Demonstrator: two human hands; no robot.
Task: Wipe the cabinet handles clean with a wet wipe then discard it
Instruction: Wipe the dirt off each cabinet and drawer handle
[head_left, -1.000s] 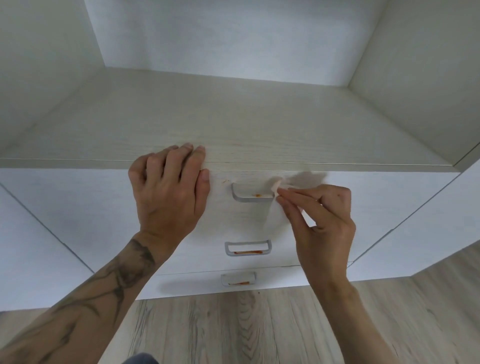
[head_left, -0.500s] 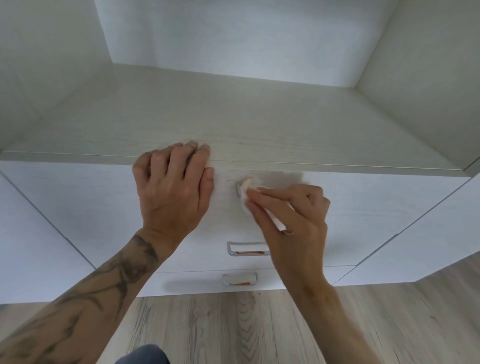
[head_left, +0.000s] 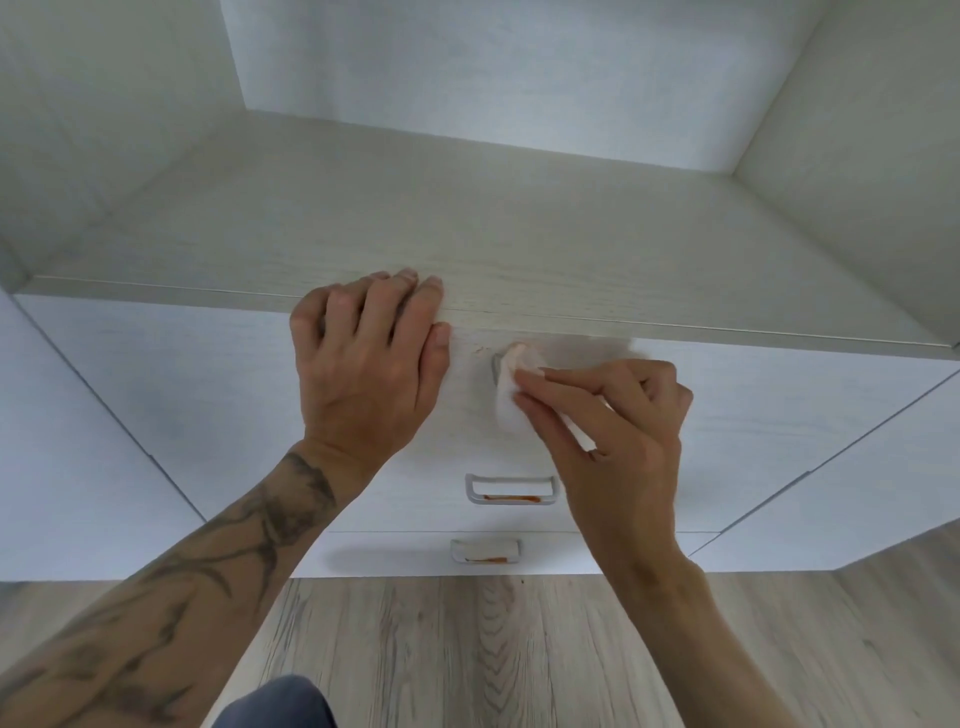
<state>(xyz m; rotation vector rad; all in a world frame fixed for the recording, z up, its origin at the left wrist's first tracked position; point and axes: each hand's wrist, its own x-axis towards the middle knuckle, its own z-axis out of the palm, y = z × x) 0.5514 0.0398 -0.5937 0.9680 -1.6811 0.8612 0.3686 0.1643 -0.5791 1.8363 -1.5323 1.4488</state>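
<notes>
A pale wood cabinet (head_left: 208, 395) has three drawers, each with a grey metal handle. My right hand (head_left: 613, 431) pinches a white wet wipe (head_left: 511, 395) and presses it over the top handle (head_left: 496, 364); only the handle's left end shows. The wipe's upper edge is tinged orange. Small orange specks sit on the drawer front just left of that handle. My left hand (head_left: 363, 364) lies flat over the cabinet's front top edge, fingers together, holding nothing. The middle handle (head_left: 511, 489) and the bottom handle (head_left: 485, 551) each carry an orange-red smear.
The cabinet top (head_left: 519, 234) forms a recessed shelf with a back wall and side panels around it. More white cabinet fronts stand to the left and right. Grey wood-look floor (head_left: 519, 649) lies below. A bit of my dark clothing (head_left: 275, 701) shows at the bottom edge.
My right hand has slid the wipe leftward along the top handle, from its right end to covering most of it. The orange smear on that handle is no longer visible. My left hand has stayed put.
</notes>
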